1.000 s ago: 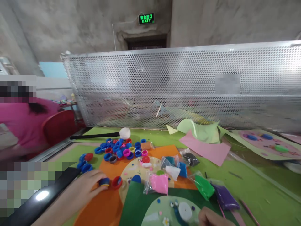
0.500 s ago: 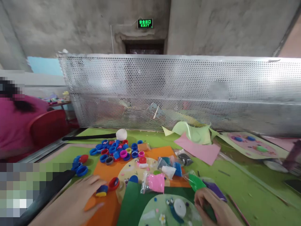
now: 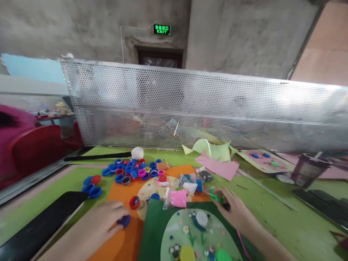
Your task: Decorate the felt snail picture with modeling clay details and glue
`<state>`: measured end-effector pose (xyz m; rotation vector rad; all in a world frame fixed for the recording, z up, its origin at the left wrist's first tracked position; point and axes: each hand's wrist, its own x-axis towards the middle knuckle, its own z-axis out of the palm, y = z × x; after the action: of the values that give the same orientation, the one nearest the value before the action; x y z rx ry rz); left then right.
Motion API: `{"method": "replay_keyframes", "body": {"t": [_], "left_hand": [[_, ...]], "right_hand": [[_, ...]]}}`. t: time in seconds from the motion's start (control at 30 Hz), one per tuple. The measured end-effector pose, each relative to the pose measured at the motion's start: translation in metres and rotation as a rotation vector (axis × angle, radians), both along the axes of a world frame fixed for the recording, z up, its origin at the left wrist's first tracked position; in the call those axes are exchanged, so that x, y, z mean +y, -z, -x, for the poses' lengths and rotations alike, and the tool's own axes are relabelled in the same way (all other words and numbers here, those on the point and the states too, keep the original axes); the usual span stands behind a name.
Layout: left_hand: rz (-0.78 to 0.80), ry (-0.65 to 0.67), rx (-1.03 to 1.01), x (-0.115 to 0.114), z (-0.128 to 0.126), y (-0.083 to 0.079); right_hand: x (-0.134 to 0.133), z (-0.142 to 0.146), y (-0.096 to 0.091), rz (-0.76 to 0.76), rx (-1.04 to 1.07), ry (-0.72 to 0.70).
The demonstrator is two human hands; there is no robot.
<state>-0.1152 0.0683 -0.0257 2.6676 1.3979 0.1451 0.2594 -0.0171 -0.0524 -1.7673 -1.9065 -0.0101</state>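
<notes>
My left hand [image 3: 102, 224] lies on the orange felt sheet [image 3: 119, 237], its fingertips closed on a blue bottle cap [image 3: 124, 220]. A red cap [image 3: 134, 202] sits just beyond those fingers. My right hand [image 3: 234, 211] is closed on a bag of green clay [image 3: 216, 197] at the right edge of the dark green felt [image 3: 152, 232]. Between my hands lies a light green oval collage [image 3: 195, 237] with small clay figures. A pink clay bag [image 3: 176, 198] rests above it.
A heap of blue, red and pink caps [image 3: 130, 171] lies further back beside a white ball [image 3: 137, 153]. Pink and pale green paper [image 3: 216, 159] sits near the perforated metal screen [image 3: 190, 105]. A dark cup with a straw [image 3: 307, 173] stands right. A black slab [image 3: 40, 224] lies left.
My right hand has reached forward from the lower edge and closed on the green clay bag. My left hand has drawn the blue cap slightly toward me. The view has swung right.
</notes>
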Motion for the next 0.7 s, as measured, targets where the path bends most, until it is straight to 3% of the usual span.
{"method": "replay_keyframes", "body": {"t": [0.2, 0.4, 0.7], "left_hand": [[0.072, 0.047, 0.049, 0.0, -0.004, -0.004], [0.083, 0.012, 0.055, -0.009, -0.006, -0.01], [0.095, 0.022, 0.07, -0.014, -0.001, -0.012]], "right_hand": [[0.043, 0.024, -0.017, 0.082, -0.147, -0.132], [0.087, 0.048, -0.018, 0.169, -0.278, -0.163], [0.09, 0.041, -0.015, 0.207, -0.29, -0.064]]}}
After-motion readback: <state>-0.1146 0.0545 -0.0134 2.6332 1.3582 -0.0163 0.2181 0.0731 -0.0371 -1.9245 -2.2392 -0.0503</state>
